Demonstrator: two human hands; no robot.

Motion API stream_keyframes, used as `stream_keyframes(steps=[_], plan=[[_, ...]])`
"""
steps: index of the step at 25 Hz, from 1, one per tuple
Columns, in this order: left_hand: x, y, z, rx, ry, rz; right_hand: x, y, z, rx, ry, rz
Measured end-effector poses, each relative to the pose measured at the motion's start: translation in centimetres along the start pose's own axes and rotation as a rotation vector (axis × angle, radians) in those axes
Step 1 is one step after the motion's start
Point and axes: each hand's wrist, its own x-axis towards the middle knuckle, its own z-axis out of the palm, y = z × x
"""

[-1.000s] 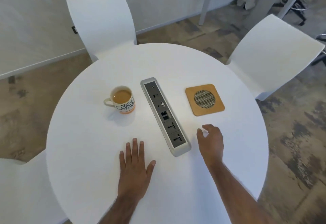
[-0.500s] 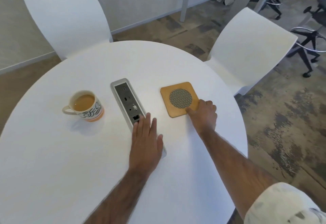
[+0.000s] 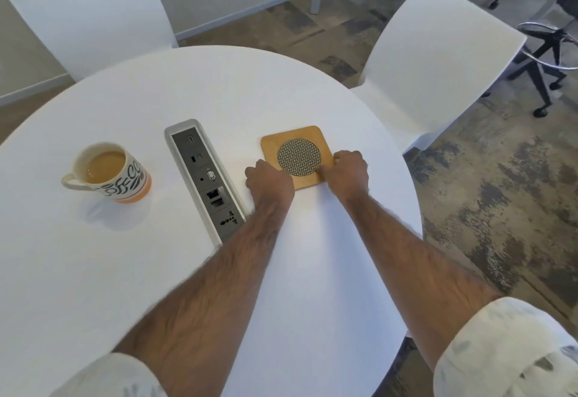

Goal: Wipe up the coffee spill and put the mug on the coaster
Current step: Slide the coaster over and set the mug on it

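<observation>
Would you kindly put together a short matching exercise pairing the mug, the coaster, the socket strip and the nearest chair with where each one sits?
Things:
1. mug
2. coaster
3. socket strip
4. chair

Places:
A. set into the table's middle
B. beyond the table's right edge
C. left of the strip, full of coffee
D. under the fingers of the left hand and the right hand

Pairs: 1-C, 2-D, 3-A, 4-B
</observation>
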Motion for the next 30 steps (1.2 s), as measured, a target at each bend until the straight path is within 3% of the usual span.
stream_keyframes(steps=[6,13,23,30], plan=[[0.5,-1.2,-0.4,-0.142,0.035,-0.058,-1.6,0.4,-0.2,0.262,-0.013,0.053],[-3.6,-5.8,-7.1,-0.415,0.167,0.050,-9.0,-3.0,0.0,0.295,-0.003,-0.058],[-7.9,-21.0,-17.3,-0.314,0.334,-0.118,-22.0,-10.4,10.0,0.148,-0.194,-0.142],[-6.5,-24.8,-19.5,-0.223,0.344,-0.129,-23.8,-13.1,13.8,0.030,-0.213,-0.219]])
